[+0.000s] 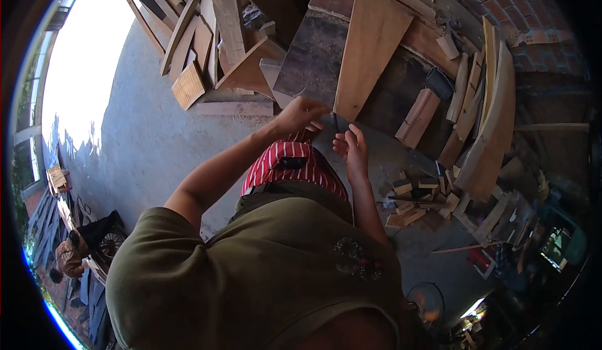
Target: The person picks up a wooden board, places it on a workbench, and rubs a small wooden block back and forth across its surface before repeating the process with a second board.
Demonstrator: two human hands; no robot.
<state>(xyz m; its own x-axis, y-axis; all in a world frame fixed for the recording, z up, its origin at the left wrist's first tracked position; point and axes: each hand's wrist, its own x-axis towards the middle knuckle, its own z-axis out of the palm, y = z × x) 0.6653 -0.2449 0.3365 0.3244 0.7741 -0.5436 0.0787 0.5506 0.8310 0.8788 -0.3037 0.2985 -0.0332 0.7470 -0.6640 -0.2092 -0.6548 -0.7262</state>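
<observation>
My left hand (303,115) is bent over at the near edge of a workbench, fingers drawn together in a pinch. Just below and to the right, my right hand (353,146) has its thumb and fingers closed round a small dark, narrow object (333,123). Its upper end reaches the left fingertips; its exact kind is too small to tell. Directly beyond both hands lies a long tapered wooden board (370,49), its narrow end nearest them, on the dark bench top (310,55).
Planks and offcuts (235,24) lean in a pile beyond on the left. Wood pieces (419,118) and a curved board (492,130) lie along the bench's right side. Scrap blocks (420,199) litter the floor on the right. A person (70,256) is at far left.
</observation>
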